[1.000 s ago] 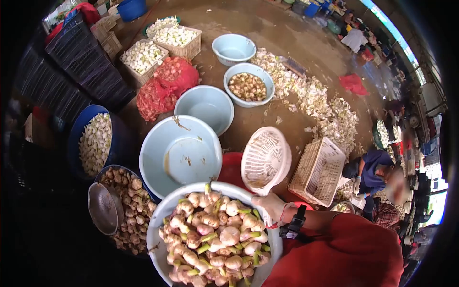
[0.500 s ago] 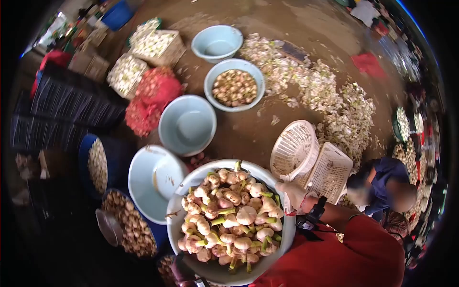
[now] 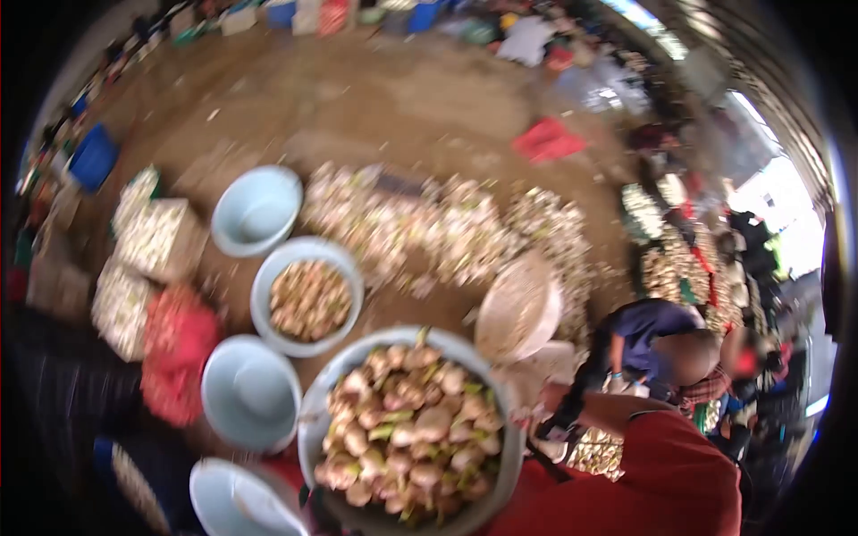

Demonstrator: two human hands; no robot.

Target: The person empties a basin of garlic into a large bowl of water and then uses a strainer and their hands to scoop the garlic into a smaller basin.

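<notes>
A large pale basin [image 3: 315,393] heaped with garlic bulbs [image 3: 413,438], some with short green stems, is held up in front of my body. At its right rim is my right hand [image 3: 525,398], blurred, closed on the edge. My left hand [image 3: 318,511] is only a dark shape low on the basin's left side; its fingers are hidden. A red sleeve [image 3: 626,478] covers my right upper arm, and a dark band sits on that wrist.
Blue basins [image 3: 252,393] stand on the left, one holding garlic [image 3: 310,300]. Red net sacks [image 3: 179,353] lie beside crates of white garlic [image 3: 159,239]. Garlic peelings [image 3: 447,223] cover the floor ahead, near a white basket [image 3: 520,308]. A co-worker [image 3: 657,344] bends at the right.
My view has swung to the right and up, so the floor, basins and crates slide left and lower. The garlic basin stays before me, held, and the picture is more blurred.
</notes>
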